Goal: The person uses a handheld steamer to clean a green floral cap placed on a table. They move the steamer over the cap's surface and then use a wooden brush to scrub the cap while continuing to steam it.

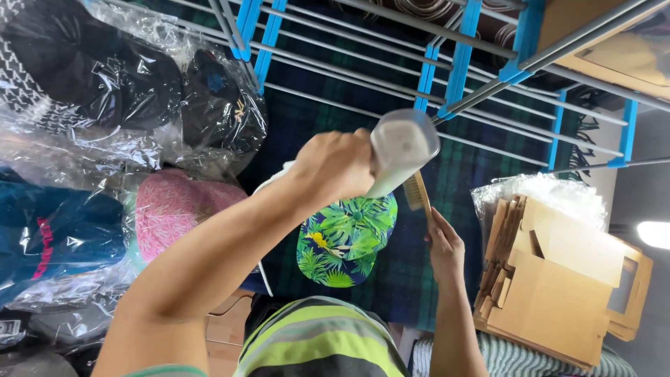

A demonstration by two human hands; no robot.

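so the left hand (333, 167) is wrapped tight around a white bottle (399, 150), held up just above the tropical leaf-print cap (347, 239). the nozzle end is hidden behind the fist, so can't make out what kind of top it has. the right hand (445, 246), just right of the cap, is closed on a wooden brush (418, 192); its bristles are hard to see and part of it sits behind the bottle. the cap lies on dark plaid cloth (447, 174), its near edge cut off by a striped shirt (321, 342). left of the cap, a pink cap (174, 209) and bagged hats (105, 77). flat cardboard boxes (558, 279) off to the cap's right.
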